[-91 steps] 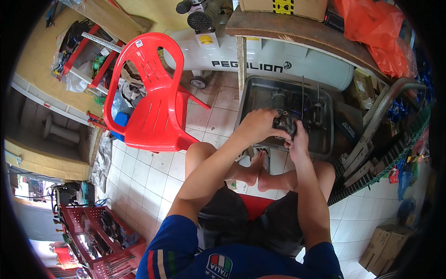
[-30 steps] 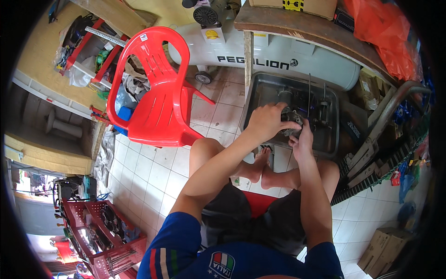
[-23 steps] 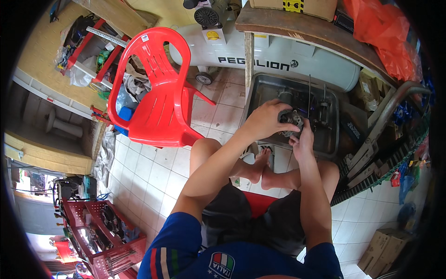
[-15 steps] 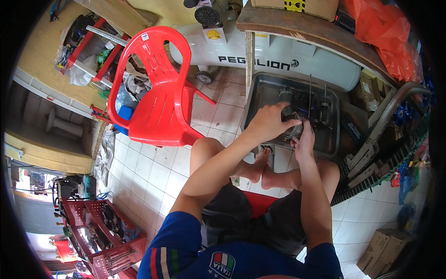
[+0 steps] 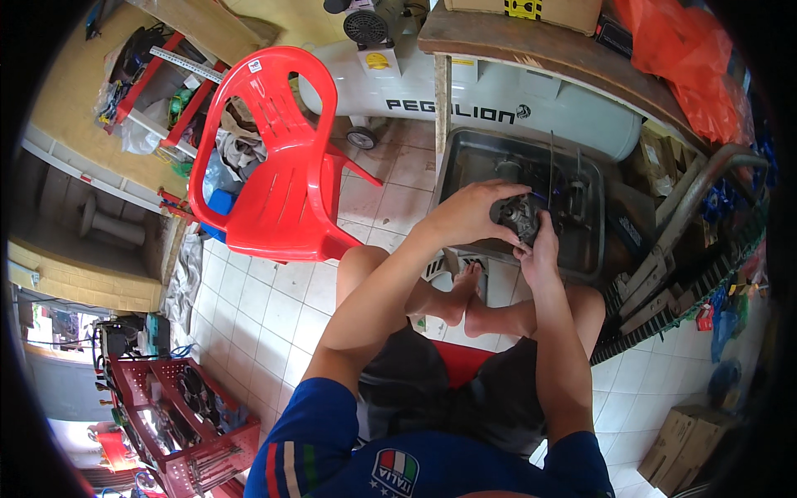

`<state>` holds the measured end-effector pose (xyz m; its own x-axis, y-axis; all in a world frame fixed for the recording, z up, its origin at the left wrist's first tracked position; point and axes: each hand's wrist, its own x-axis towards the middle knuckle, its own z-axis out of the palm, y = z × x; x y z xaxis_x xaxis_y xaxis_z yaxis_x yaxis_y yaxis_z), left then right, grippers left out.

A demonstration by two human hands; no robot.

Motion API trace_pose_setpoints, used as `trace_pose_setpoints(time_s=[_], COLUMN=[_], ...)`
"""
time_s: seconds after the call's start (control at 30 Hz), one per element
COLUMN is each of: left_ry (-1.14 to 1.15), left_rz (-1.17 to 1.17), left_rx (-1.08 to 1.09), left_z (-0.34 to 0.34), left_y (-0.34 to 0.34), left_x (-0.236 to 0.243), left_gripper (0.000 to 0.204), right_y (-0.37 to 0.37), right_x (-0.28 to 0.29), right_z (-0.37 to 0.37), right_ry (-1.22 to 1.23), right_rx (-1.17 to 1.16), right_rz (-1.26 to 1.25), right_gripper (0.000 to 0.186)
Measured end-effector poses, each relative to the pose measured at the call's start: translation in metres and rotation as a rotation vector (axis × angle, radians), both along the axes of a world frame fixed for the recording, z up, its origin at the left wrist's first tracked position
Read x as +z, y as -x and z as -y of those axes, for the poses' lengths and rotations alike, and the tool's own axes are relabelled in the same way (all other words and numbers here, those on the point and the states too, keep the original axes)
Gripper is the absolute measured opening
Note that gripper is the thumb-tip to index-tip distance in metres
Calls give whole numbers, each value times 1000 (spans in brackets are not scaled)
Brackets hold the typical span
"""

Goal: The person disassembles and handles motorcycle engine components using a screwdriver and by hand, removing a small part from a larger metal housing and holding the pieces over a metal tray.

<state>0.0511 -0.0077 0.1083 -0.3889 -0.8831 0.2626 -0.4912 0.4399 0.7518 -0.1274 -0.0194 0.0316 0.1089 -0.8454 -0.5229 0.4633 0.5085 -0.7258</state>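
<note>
A small dark grey metal engine part (image 5: 519,217), uneven and full of hollows, is held above the near side of a black tray. My left hand (image 5: 475,214) grips it from the left, fingers over its top and thumb below. From the right, my right hand (image 5: 541,246) clasps its lower right side, with the fingertips of both hands nearly meeting underneath. In the tray (image 5: 599,241) lie other dark metal parts, among them a cylindrical piece (image 5: 511,168) and a slim upright tool-like piece (image 5: 579,195).
A red plastic chair (image 5: 278,195) stands to the left. Behind the tray are a large grey air compressor tank (image 5: 573,124) and a wooden bench (image 5: 531,40). A metal frame (image 5: 664,257) leans at the right. A red tool cart (image 5: 170,452) is at lower left, cardboard boxes (image 5: 685,448) at lower right.
The metal part has turned in my hands, now showing its hollowed face. My left hand has opened wider around it, and my right hand has shifted its grip slightly.
</note>
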Motion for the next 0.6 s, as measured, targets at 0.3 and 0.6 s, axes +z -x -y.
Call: trace_pose_setpoints(time_s=[0.3,0.6], left_ry=[-235,-129], left_rz=[207,68], left_rx=[447,300], left_z=[-12,-5], left_y=[34,20], left_x=[2,1], left_gripper=[76,71], right_y=[1,0], right_x=[2,3], right_z=[0,-5], right_ry=[-65,3], right_rx=[-54,-23], right_rz=[-15,-37], right_gripper=[29,30])
